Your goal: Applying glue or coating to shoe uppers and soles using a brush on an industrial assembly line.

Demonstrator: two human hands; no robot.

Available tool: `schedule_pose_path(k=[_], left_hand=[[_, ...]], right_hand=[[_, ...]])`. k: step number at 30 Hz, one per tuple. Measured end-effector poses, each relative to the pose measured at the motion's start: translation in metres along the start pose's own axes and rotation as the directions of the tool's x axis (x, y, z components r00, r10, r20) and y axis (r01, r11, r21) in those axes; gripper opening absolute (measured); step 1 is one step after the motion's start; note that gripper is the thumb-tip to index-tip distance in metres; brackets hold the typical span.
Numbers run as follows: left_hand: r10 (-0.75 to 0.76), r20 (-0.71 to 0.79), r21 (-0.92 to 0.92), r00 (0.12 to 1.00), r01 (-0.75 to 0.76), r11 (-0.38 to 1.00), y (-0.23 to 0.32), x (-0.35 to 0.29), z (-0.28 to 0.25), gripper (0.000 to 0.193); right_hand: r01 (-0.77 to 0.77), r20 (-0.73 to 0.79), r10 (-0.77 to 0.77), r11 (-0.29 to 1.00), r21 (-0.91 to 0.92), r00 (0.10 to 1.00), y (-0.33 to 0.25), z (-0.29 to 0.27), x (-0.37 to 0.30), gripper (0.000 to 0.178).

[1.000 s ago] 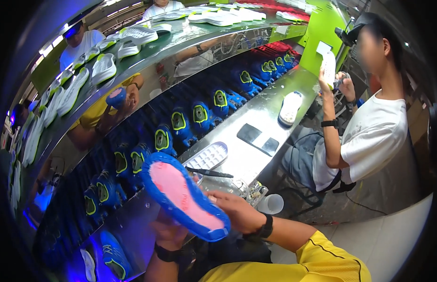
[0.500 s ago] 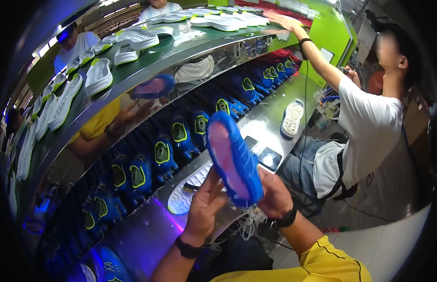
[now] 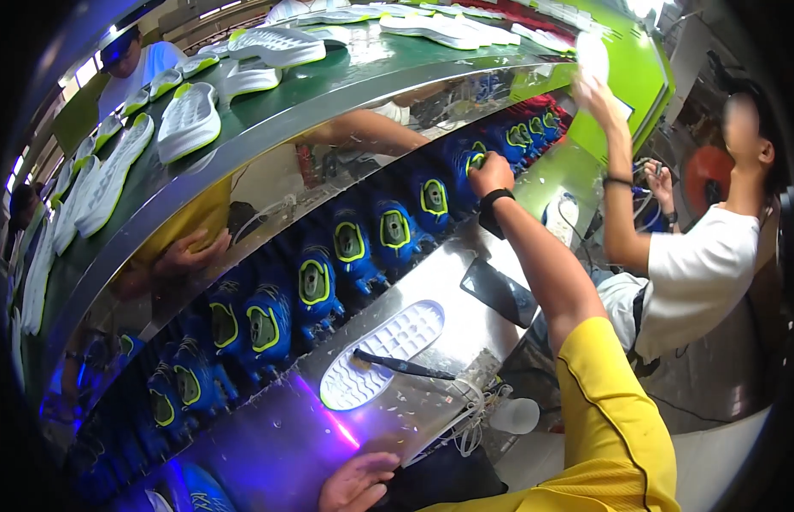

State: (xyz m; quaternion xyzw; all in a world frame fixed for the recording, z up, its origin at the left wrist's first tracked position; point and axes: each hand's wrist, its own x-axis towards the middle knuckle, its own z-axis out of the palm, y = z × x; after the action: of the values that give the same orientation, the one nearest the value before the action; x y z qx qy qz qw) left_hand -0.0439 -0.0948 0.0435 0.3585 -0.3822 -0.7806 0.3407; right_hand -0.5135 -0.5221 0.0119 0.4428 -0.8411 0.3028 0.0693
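Note:
My right hand (image 3: 491, 175) reaches far over to the row of blue shoes (image 3: 263, 327) on the rack, its fingers closed at the lime-rimmed opening of one blue shoe (image 3: 463, 171). Low in the picture, my left hand (image 3: 360, 482) hovers by the bench's near edge, palm up, fingers loosely apart and holding nothing. On the metal bench (image 3: 269, 427) between them lies a white shoe sole (image 3: 414, 331), tread pattern facing up. A dark-handled brush (image 3: 405, 365) rests across that sole.
A dark phone (image 3: 499, 290) and another sole (image 3: 561, 213) lie along the bench. Above runs a green conveyor (image 3: 354, 68) carrying several white soles (image 3: 189, 122). At right a seated co-worker (image 3: 704, 264) raises a white sole. A white cup (image 3: 515, 416) stands by tangled cords.
The blue shoe held in both my hands has left the middle. My right hand has gone up to the row; my left has dropped down, free. The co-worker's arm has drawn back with a sole.

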Motion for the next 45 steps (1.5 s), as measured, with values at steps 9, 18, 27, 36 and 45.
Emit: schedule_pose_path(k=[9,18,27,36,45], left_hand=[[-0.016,-0.152,-0.071,0.988,0.005,0.997,0.003,-0.039,-0.019,0.048],[0.101,-0.125,0.007,0.987,-0.101,0.995,-0.010,-0.070,-0.014,0.049],[0.145,-0.085,0.092,0.986,-0.137,0.986,-0.008,-0.121,-0.044,0.051],[0.534,-0.121,-0.310,0.837,-0.542,0.781,0.017,-0.112,-0.013,0.114],[0.769,-0.457,0.722,0.447,-0.318,0.614,0.006,-0.237,-0.082,0.101]], right_hand=[[0.400,0.288,-0.307,0.842,-0.363,0.907,-0.075,-0.044,-0.035,0.025],[0.258,0.640,-0.116,0.957,-0.132,0.759,-0.132,0.013,-0.128,0.052],[-0.374,0.751,-0.253,0.743,0.555,0.610,-0.105,-0.156,-0.182,0.028],[0.026,0.216,-0.907,0.241,0.970,0.363,-0.071,-0.300,-0.486,0.029],[0.647,0.086,-0.666,0.743,0.175,0.741,-0.059,-0.151,-0.383,0.036]])
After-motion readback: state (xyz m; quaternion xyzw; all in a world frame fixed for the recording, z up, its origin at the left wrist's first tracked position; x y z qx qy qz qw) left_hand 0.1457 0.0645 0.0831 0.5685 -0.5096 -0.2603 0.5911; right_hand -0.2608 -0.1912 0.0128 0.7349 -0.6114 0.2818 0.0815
